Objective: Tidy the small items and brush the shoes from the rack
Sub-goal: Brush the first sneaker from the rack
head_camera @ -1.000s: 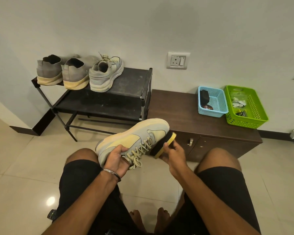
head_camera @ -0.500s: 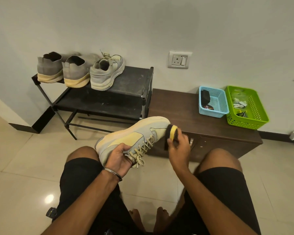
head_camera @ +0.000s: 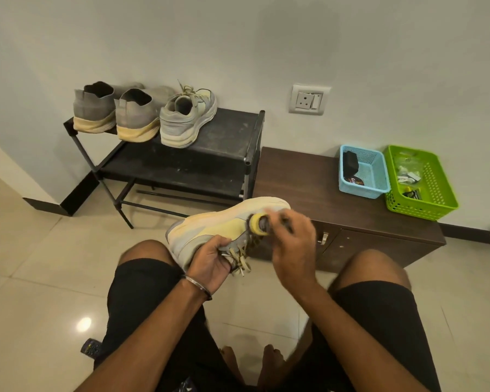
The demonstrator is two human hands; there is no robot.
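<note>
Just below the middle of the frame, the person's left hand point(head_camera: 210, 260) grips a cream and yellow sneaker point(head_camera: 224, 224) by its collar, laces dangling, sole turned away toward the cabinet. Their right hand point(head_camera: 293, 241), blurred with motion, is closed around a yellow-backed shoe brush point(head_camera: 257, 224) pressed against the upper near the toe. To brush well, I would judge, short strokes away from the laces suit, with the left hand turning the shoe so each panel meets the bristles. Upper left of the frame, a black shoe rack point(head_camera: 224, 131) carries the matching sneaker point(head_camera: 188, 120) and a pair of grey slip-on shoes point(head_camera: 119, 114), presumably yet to be brushed. Right of centre, on the brown low cabinet point(head_camera: 300, 176), a blue basket point(head_camera: 364, 172) and a green basket point(head_camera: 420, 182) stand just beside each other, small items inside both. Nothing stands between hands and rack; a dark remote-like object point(head_camera: 91, 348) lies on the tiled floor at lower left.
</note>
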